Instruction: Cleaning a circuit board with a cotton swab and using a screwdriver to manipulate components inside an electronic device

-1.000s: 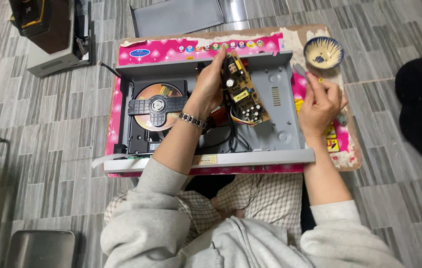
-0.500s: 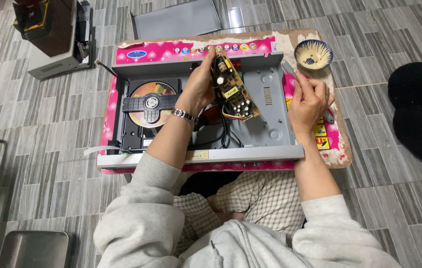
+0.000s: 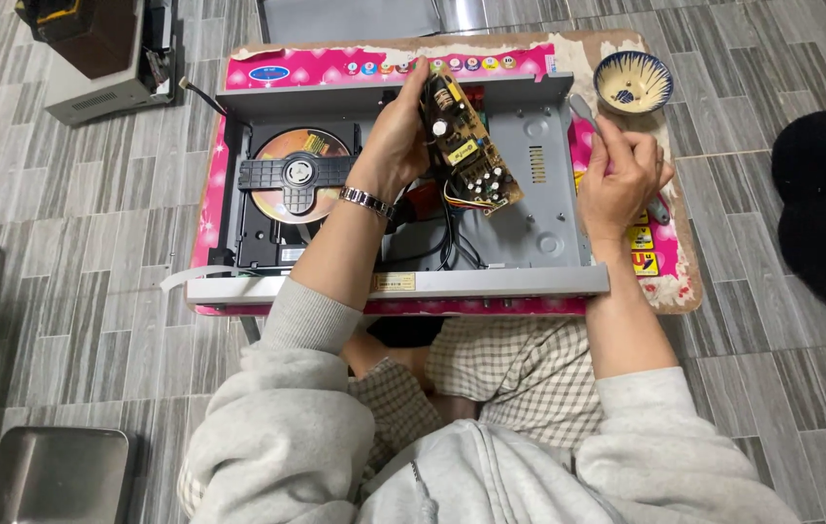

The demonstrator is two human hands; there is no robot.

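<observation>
The tan rectangular circuit board (image 3: 466,146), studded with black capacitors and a yellow transformer block, sits tilted up on edge over the middle of the open grey metal disc-player chassis (image 3: 539,218), lifted off the floor pan. Your left hand (image 3: 396,136) has it pinched along the left long edge, fingers curled over the top corner, thumb behind. Judging by its look: light, stiff, but brittle, so it won't flex much before traces or solder joints crack. Keep your grip on the bare edges, off the components and off the underside pins, which look sharp. The bundle of red, yellow and black wires (image 3: 450,209) runs from the board's lower end down into the chassis, so it is tethered; any pull probably loads the connector, not the board. Your right hand (image 3: 622,175) rests just right of the chassis wall, fingers closed round a slim tool with a pale handle (image 3: 583,107); I can't tell the tip type. To the left of the board, the black disc tray mechanism with an orange disc (image 3: 295,180) stays seated. All of it lies on a low pink-printed table (image 3: 335,68), with a small blue-patterned ceramic bowl (image 3: 633,81) at the far right corner, well apart from the board.
</observation>
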